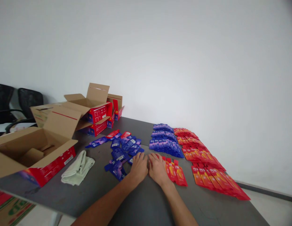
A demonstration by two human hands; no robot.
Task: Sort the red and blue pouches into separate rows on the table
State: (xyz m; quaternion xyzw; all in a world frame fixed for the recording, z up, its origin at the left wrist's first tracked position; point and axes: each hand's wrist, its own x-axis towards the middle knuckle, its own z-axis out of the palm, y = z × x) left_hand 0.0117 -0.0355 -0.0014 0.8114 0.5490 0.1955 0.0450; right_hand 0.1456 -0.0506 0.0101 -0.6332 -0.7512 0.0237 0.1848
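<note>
My left hand (139,167) rests low over the grey table at the right edge of a loose pile of blue pouches (117,153). Its fingers are slightly bent and apart, with nothing visible in them. Close beside it, my right hand (157,168) lies palm down, open, fingers a little bent. That hand adjoins a short row of red-orange pouches (175,172) and covers part of its left end. What lies under the palms is hidden. A few red pouches (113,134) lie among the blue ones at the pile's far side.
Overlapping rows of blue pouches (164,138) and red-orange pouches (214,179) line the table's right side. An open carton (54,163) stands at left, beside a folded pale cloth (78,168). More open cartons (98,114) are stacked behind. Black chairs (30,100) stand farther left; a white wall rises behind.
</note>
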